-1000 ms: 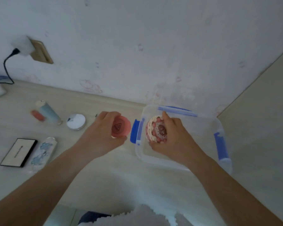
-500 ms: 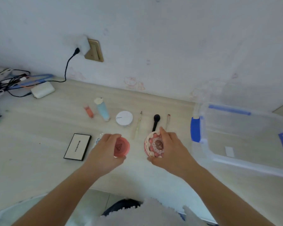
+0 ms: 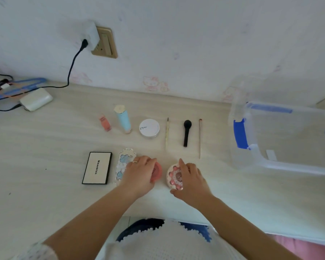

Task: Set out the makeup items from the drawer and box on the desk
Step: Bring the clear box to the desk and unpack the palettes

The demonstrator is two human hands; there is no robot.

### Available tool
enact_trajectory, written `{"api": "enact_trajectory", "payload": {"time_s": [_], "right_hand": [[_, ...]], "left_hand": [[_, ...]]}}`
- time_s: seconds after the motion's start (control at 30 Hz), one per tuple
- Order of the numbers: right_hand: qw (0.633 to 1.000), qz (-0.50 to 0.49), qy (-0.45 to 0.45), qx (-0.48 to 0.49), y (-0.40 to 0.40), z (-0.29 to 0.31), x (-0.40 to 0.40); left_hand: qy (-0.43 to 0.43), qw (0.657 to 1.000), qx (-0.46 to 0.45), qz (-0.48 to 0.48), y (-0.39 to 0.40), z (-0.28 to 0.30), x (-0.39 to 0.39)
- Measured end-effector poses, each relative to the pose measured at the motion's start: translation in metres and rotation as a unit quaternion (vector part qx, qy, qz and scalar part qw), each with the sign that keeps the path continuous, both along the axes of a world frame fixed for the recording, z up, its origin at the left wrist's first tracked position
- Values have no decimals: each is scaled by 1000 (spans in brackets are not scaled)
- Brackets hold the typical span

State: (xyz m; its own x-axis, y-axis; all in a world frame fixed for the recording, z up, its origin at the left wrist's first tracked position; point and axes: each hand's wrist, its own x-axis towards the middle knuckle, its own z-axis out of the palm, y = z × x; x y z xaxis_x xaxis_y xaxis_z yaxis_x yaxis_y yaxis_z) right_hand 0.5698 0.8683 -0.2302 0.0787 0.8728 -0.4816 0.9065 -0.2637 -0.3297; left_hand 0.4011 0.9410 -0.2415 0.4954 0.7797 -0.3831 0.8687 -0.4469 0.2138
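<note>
Head view: pale wood desk [image 3: 45,184] meets white wall [image 3: 195,44].

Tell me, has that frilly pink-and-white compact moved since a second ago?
Yes. The frilly compact, held by the right hand, was inside the clear box then; now it is out, left of the box, down at the desk below the black brush.

Looks like someone's bedroom at home: pale wood desk [image 3: 45,194] pushed against a wall with cartoon cat stickers [image 3: 155,84], a gold wall socket [image 3: 104,43] at 11 o'clock, a charger [image 3: 36,99] and tangled cables [image 3: 2,87] at 9 o'clock.
</note>
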Motion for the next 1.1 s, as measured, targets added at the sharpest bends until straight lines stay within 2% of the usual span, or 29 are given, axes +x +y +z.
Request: {"api": "enact_trajectory", "payload": {"time_s": [0.37,0.6,0.67,0.77,0.93,1.1], "right_hand": [[999,16,-32,19,4,-8,-2],[999,0,-22,25,0,-9,1],[998,-26,7,55,3,1,5],[985,-66,54,149,10,29,18],[947,-128,77,284,20,75,63],[914,-159,85,365,24,106,123]], "left_hand": [[32,999,-1,-22,2,-9,1],[15,1000,-16,-8,-2,-5,1],[-35,999,-10,21,-2,8,8],[-139,989,22,44,8,41,29],[-322,943,5,84,27,96,71],[-396,913,-16,94,35,137,129]]}}
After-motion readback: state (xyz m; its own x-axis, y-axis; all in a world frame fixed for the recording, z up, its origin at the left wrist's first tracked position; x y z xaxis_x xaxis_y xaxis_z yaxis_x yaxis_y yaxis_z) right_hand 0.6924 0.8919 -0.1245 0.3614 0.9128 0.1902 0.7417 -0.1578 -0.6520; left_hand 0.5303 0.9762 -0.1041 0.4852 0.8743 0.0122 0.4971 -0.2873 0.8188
